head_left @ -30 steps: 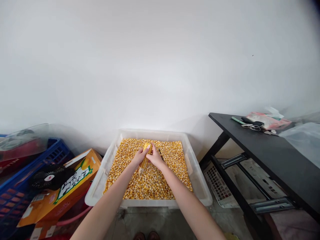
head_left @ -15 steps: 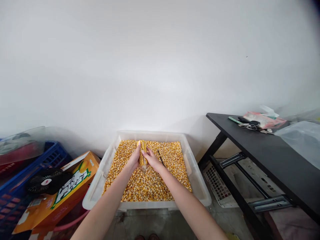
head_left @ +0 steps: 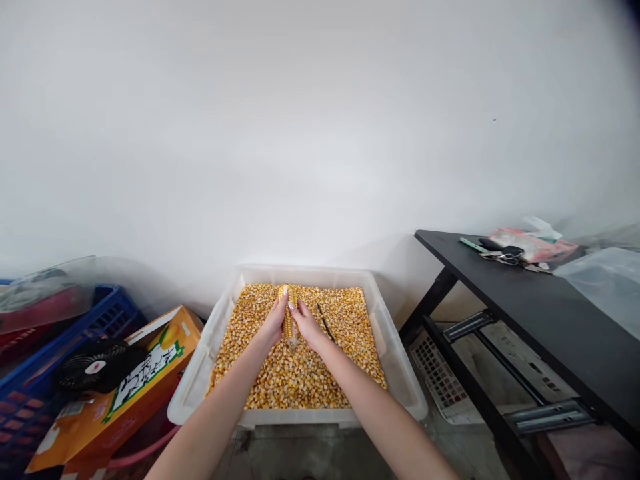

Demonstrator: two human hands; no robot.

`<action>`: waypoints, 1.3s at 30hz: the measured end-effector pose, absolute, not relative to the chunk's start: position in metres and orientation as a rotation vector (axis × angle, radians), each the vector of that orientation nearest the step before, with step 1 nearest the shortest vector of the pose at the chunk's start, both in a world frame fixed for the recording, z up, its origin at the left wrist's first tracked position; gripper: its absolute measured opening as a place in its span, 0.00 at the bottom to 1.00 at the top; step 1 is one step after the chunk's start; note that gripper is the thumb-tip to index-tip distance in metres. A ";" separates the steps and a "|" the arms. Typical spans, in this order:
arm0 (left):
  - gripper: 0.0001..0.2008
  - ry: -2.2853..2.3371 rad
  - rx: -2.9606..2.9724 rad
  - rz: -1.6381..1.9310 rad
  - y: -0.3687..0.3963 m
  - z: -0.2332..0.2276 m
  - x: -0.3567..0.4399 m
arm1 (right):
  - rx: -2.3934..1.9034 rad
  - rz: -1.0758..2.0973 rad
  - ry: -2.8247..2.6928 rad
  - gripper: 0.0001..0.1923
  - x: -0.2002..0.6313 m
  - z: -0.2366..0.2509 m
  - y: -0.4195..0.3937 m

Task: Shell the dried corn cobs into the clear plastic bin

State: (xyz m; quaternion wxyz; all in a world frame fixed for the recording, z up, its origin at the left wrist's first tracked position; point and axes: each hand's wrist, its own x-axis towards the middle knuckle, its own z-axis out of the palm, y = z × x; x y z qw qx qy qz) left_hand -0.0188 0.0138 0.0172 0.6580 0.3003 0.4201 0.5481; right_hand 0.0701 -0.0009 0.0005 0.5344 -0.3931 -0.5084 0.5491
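Observation:
Between my two hands is a corn cob (head_left: pixel 289 325), yellow kernels along it and its pale end pointing down toward me. My left hand (head_left: pixel 275 320) is closed on its left side, thumb up near the far end. From the right, my right hand (head_left: pixel 305 322) grips the same cob, thumb and fingers near its upper half. Below them spreads a thick layer of loose corn kernels (head_left: pixel 300 383) in a whitish plastic tub (head_left: pixel 400 380). A thin dark stick-like thing (head_left: pixel 325 321) lies on the kernels right of my right hand.
A black table (head_left: pixel 540 300) at right carries keys (head_left: pixel 507 255), a green-edged phone-like item (head_left: pixel 473 245) and plastic bags. A white basket (head_left: pixel 440 380) sits beneath. At left are a blue crate (head_left: pixel 25 393), a small black fan (head_left: pixel 93 365) and an orange carton (head_left: pixel 165 340). A wall stands behind.
My left thumb has moved up to the cob's far end, and my right hand's fingers have shifted on it. The whole view has moved slightly.

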 end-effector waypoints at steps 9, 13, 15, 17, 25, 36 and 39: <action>0.26 0.882 0.582 1.220 0.018 0.025 -0.028 | -0.970 1.647 -0.993 0.19 0.076 0.012 -0.003; 0.27 0.921 0.693 1.295 0.016 0.025 -0.026 | -0.931 1.690 -0.889 0.17 0.076 0.014 -0.005; 0.27 0.954 0.747 1.299 0.014 0.026 -0.024 | -0.919 1.715 -0.844 0.15 0.075 0.016 -0.005; 0.27 0.983 0.811 1.283 0.011 0.027 -0.022 | -0.912 1.725 -0.810 0.13 0.075 0.018 -0.005; 0.25 1.014 1.053 1.197 -0.002 0.036 -0.016 | -0.877 1.799 -0.617 0.07 0.077 0.016 0.001; 0.22 0.906 1.005 1.181 0.003 0.028 -0.018 | -0.843 1.783 -0.552 0.10 0.076 0.024 -0.005; 0.22 0.928 0.812 1.191 0.008 0.029 -0.021 | -0.857 1.823 -0.569 0.13 0.077 0.025 -0.005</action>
